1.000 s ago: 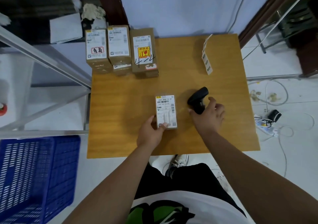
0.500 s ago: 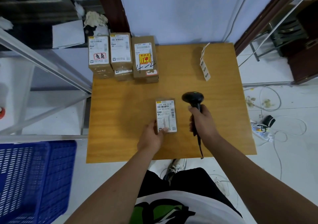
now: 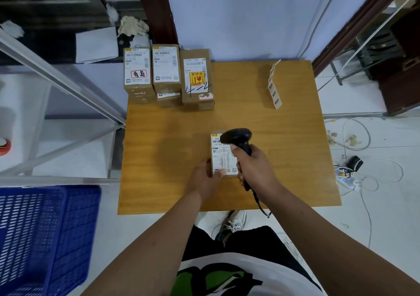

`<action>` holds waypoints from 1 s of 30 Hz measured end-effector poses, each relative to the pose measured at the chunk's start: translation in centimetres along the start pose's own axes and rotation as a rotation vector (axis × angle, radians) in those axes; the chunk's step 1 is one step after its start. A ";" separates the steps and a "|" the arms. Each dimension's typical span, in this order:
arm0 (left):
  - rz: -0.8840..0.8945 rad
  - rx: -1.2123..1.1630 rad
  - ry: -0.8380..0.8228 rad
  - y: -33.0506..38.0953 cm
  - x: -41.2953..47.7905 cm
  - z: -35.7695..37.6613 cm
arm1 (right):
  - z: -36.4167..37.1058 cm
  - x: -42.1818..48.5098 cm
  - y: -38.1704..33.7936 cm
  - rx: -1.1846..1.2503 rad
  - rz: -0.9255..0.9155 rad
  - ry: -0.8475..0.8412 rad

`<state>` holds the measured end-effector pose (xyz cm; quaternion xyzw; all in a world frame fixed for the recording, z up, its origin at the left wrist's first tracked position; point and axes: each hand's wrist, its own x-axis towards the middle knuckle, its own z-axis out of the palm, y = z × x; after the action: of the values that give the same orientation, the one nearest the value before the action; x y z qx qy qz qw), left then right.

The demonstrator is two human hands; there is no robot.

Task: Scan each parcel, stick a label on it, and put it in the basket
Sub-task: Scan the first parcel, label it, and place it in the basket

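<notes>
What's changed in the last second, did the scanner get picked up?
The right hand, which was closing on the scanner lying on the table, now grips its handle and has swung its head left, over the far end of the parcel. The left hand still holds its near left corner; the parcel, the stacked parcels, the label strip and the blue basket have not moved.

Wooden table (image 3: pixel 159 159) — stacked parcels (image 3: pixel 168 75) at eleven o'clock, label strip (image 3: pixel 274 91) at one, single parcel (image 3: pixel 221 159) near centre.
</notes>
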<state>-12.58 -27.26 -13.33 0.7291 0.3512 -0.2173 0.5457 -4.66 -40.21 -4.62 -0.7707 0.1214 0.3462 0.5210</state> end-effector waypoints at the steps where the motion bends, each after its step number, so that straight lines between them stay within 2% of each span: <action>1: 0.003 -0.003 -0.001 0.0 0.0 0.0 | -0.1 0.0 0.1 0.003 -0.007 -0.001; 5: 0.009 -0.008 0.015 -0.2 0.3 0.2 | -0.6 -0.1 0.4 -0.051 -0.048 0.005; 11: -0.043 0.062 0.080 0.1 0.9 0.8 | -3.3 2.0 2.7 -0.323 -0.198 0.147; 14: -0.040 0.073 0.102 -0.4 1.1 1.1 | -5.3 4.0 4.6 -0.527 -0.212 0.225; 21: -0.036 -0.174 0.113 -1.4 1.9 1.8 | -8.8 8.3 7.3 -0.773 -0.087 0.227; 30: -0.069 -0.376 0.161 -0.3 2.7 3.3 | -9.2 9.3 9.4 -0.823 -0.165 0.221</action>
<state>-10.84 -29.58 -16.39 0.6170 0.4528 -0.1074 0.6346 0.76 -50.73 -15.54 -0.9538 -0.0337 0.2380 0.1800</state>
